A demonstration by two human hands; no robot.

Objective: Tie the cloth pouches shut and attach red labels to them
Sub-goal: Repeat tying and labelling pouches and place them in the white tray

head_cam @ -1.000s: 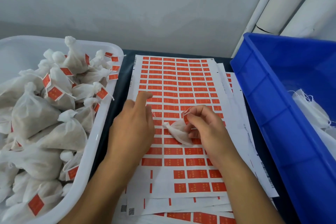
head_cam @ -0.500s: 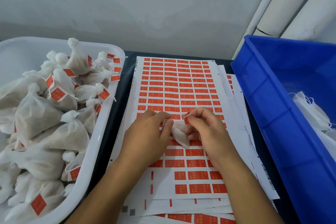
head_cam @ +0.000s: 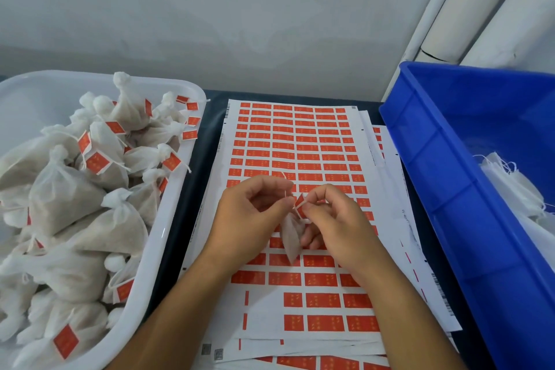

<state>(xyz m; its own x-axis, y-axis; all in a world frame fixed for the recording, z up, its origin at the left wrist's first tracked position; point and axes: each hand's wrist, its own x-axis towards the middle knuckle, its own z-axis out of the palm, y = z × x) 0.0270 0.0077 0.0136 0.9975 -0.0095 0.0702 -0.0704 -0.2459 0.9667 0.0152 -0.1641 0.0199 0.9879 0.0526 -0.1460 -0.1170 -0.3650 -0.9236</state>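
One small white cloth pouch (head_cam: 290, 239) hangs between two hands. Left hand (head_cam: 249, 219) pinches its thin white string (head_cam: 284, 186); right hand (head_cam: 336, 225) pinches one red paper label (head_cam: 298, 201).

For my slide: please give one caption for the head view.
Both hands fix a red label to a pouch above label sheets.

Both hands' fingers (head_cam: 287, 203) pinching a hanging pouch (head_cam: 290, 236) and red label (head_cam: 299, 201) above label sheets (head_cam: 300, 141).

Small white cloth pouch (head_cam: 290, 239) hanging point-down, red label (head_cam: 299, 201) at its neck.
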